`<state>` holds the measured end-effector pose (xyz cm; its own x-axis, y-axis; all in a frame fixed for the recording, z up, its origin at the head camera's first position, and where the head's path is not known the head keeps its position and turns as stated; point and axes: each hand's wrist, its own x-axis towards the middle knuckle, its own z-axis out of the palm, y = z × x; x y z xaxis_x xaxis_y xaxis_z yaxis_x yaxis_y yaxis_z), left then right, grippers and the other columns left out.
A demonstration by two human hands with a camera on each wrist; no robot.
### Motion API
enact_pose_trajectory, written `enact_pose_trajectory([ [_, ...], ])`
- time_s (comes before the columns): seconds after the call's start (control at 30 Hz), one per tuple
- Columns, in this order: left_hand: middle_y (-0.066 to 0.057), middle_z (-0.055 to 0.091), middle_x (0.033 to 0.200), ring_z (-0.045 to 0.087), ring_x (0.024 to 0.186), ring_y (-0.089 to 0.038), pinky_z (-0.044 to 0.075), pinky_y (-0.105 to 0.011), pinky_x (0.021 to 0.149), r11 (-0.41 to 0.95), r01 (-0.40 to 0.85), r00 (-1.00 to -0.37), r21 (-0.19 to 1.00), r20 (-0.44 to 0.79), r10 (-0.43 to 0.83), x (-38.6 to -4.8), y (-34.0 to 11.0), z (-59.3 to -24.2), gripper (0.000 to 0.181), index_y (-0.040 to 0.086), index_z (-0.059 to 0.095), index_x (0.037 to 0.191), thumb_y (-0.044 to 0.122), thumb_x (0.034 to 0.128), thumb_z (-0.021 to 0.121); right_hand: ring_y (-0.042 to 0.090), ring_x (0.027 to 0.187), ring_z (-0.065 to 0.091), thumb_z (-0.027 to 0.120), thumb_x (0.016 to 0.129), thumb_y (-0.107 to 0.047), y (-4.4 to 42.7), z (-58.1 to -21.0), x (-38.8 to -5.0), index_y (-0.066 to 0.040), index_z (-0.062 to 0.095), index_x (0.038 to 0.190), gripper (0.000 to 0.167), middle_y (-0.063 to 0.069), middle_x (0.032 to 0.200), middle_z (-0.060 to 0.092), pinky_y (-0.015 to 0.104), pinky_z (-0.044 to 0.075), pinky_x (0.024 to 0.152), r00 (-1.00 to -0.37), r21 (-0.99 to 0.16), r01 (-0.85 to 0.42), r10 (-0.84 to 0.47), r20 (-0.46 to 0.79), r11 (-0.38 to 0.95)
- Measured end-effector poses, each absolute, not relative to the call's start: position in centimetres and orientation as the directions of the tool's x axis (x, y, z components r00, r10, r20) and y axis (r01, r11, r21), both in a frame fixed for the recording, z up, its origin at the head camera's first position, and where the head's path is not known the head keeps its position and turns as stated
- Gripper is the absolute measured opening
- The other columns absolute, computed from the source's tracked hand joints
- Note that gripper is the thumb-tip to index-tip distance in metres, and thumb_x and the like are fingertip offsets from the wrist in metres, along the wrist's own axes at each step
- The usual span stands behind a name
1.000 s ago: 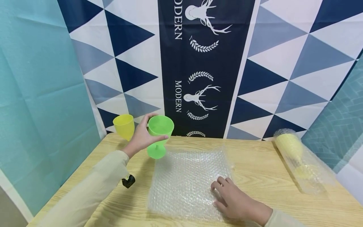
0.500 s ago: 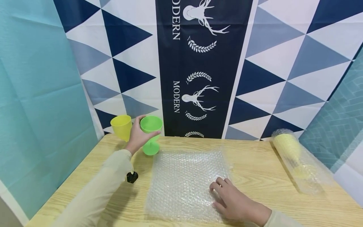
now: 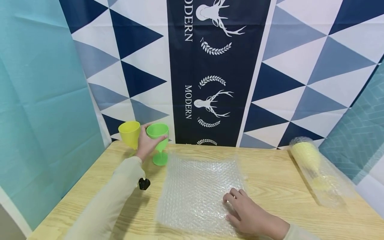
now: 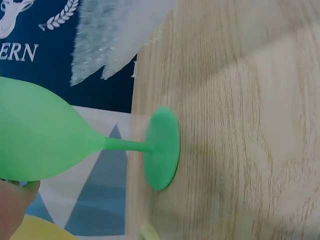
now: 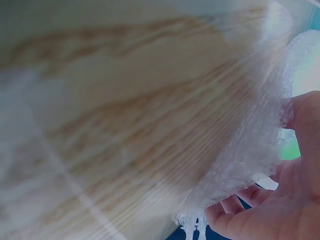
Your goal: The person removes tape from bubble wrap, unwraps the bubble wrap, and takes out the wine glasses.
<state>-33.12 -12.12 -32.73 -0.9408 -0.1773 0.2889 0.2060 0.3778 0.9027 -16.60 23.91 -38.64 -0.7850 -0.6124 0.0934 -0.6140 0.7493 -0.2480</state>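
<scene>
Left grip (image 3: 146,142) clamped round green goblet (image 3: 162,146), upright just beside bubble-wrap sheet (image 3: 198,193); right grip (image 3: 247,213) loosely spread on sheet; goblet presumably light, stiff, slightly slippery, best held by its bowl.

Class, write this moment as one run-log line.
left hand: grips green goblet, upright | right hand: rests on bubble wrap | yellow goblet: beside left hand | wrapped goblet: lying at far right

Pale wood-grain tabletop (image 3: 270,186), backdrop (image 3: 300,66) of white, blue and navy triangles, dark central panel (image 3: 216,68) with white stag heads (image 3: 205,12) and sideways "MODERN", teal sheet (image 3: 45,100) at left, teal patterned covering (image 3: 364,126) at right
</scene>
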Motion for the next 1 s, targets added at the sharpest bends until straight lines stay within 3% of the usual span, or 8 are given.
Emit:
enact_pose_trajectory([
  [0.17,-0.012,0.043,0.141,0.048,0.125,-0.031,0.044,-0.047,0.106,0.333,0.185,-0.943,0.925,0.263,-0.205,-33.3,-12.6,-32.8,0.087,0.013,0.028,0.144,0.032,0.0763,0.080,0.006,0.087,0.037,0.067,0.088,-0.032,23.9,-38.6,-16.7,-0.020,0.055,0.112,0.030,-0.009,0.105,0.050,0.021,0.036,0.070,-0.776,-0.240,-0.626,-0.622,0.105,0.742],
  [0.63,-0.015,0.042,0.142,0.046,0.128,-0.032,0.042,-0.048,0.108,0.368,0.168,-0.944,0.914,0.257,-0.206,-34.1,-12.7,-32.7,0.089,0.012,0.026,0.144,0.028,0.0760,0.080,0.007,0.089,0.039,0.065,0.089,-0.037,23.5,-38.3,-17.0,-0.021,0.055,0.114,0.031,-0.008,0.107,0.051,0.025,0.039,0.071,-0.779,-0.246,-0.618,-0.623,0.064,0.747],
  [1.0,-0.021,0.032,0.151,0.033,0.139,-0.038,0.030,-0.055,0.115,0.372,-0.009,-0.985,0.928,0.056,-0.164,-33.0,-12.8,-35.6,0.100,0.004,0.015,0.149,0.032,0.0765,0.079,0.007,0.090,0.039,0.066,0.088,-0.033,23.7,-38.2,-16.7,-0.019,0.055,0.113,0.030,-0.008,0.107,0.051,0.023,0.038,0.071,-0.785,-0.260,-0.609,-0.617,0.062,0.749],
])
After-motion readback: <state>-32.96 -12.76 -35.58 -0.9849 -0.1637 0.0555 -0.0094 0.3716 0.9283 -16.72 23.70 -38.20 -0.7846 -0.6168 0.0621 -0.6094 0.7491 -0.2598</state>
